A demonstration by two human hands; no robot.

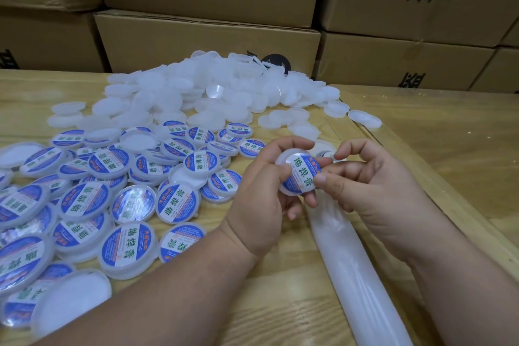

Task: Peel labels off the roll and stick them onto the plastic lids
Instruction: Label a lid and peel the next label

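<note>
Between the two hands, just right of the table's middle, sits the lid [297, 174] being labelled: the left hand [261, 205] grips it by the rim, fingers curled over its top edge and under its lower edge, face turned up toward the camera. The label [302, 175] lies on that face, its green characters running roughly from 11 to 5 o'clock. The right hand [373, 185] comes in from 3 o'clock, thumb and fingertips pressing the label's right edge; its other fingers are curled and hold nothing that I can see.

The label roll [325, 150] lies just behind the hands at 1 o'clock, mostly hidden, so I judge the right hand the nearer one for the next peel. A white liner strip [356, 270] trails from under the hands toward 5 o'clock.

Labelled lids [126, 205] spread at 9 o'clock, close beside the left forearm. Blank lids [196, 95] are heaped at 11 to 12 o'clock, near the left hand, nothing blocking the reach. Cardboard boxes [207, 42] stand behind the wooden table [435, 135].
</note>
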